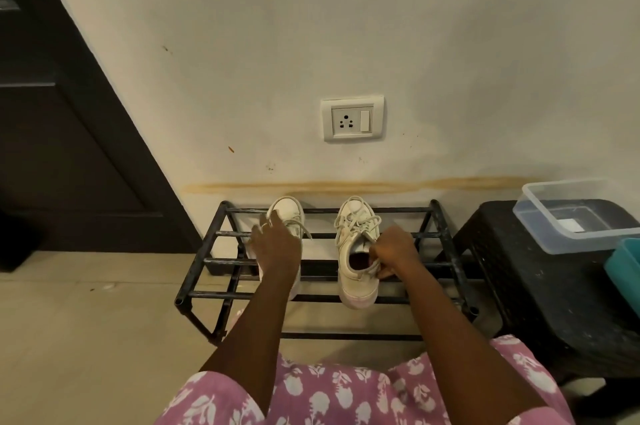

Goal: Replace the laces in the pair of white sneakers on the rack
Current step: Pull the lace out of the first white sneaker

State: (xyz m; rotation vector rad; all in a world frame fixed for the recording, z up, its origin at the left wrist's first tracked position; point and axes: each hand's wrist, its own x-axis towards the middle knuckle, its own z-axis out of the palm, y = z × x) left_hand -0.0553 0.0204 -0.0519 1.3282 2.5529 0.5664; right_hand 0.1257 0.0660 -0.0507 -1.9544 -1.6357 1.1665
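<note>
Rightward, a clear tub (540, 238) holds a white slip (570, 225); right grip (393, 248) pinches right sneaker (350, 284), left grip (277, 245) splayed.

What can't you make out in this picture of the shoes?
Head view only:
Left sneaker: the left hand covers its opening and most laces.
Right hand: it grips the right sneaker at the collar; whether a lace is pinched too is hidden by the hand itself.
Teal container: cut off by the right edge.
White item in the clear tub: too small to identify.
</note>
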